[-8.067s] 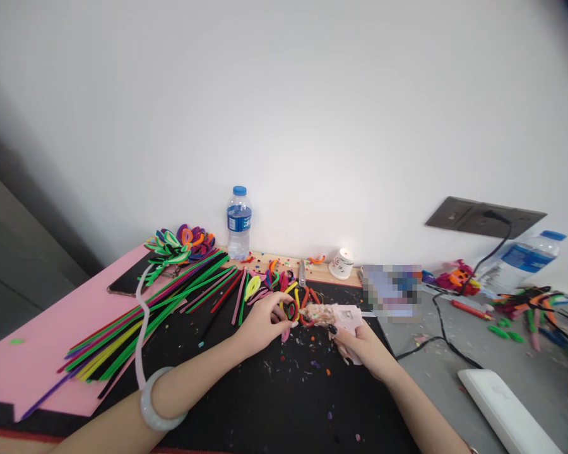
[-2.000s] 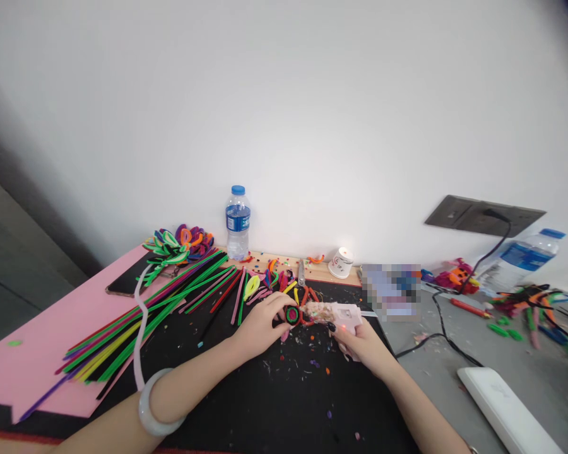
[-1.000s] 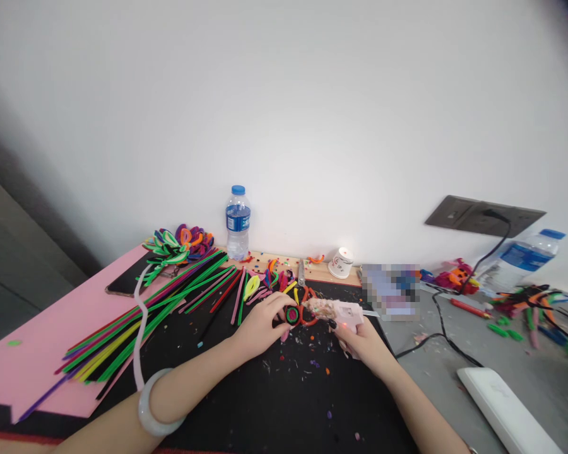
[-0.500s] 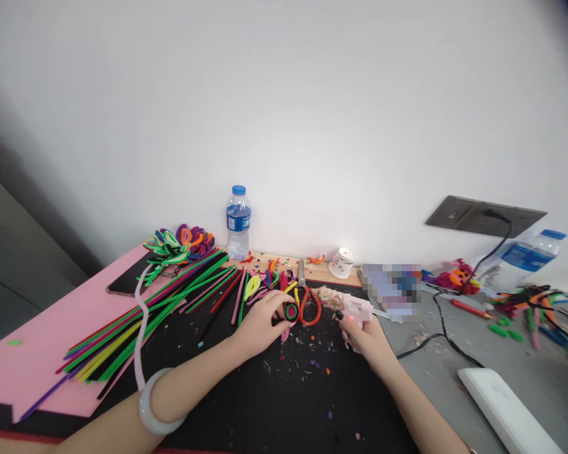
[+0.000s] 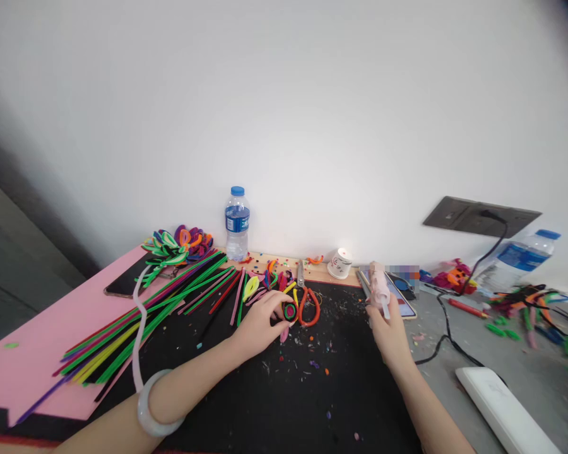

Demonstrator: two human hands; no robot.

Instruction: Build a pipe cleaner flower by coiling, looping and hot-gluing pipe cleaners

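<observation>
Left hand (image 5: 260, 321): fingertips pinching a small coiled disc (image 5: 290, 311) down on the black mat (image 5: 274, 403); scissors (image 5: 307, 301) just right of the pinch. Right hand (image 5: 388, 328): closed around a pink glue gun (image 5: 379, 285), well right of the disc, over a phone (image 5: 397, 296).
</observation>
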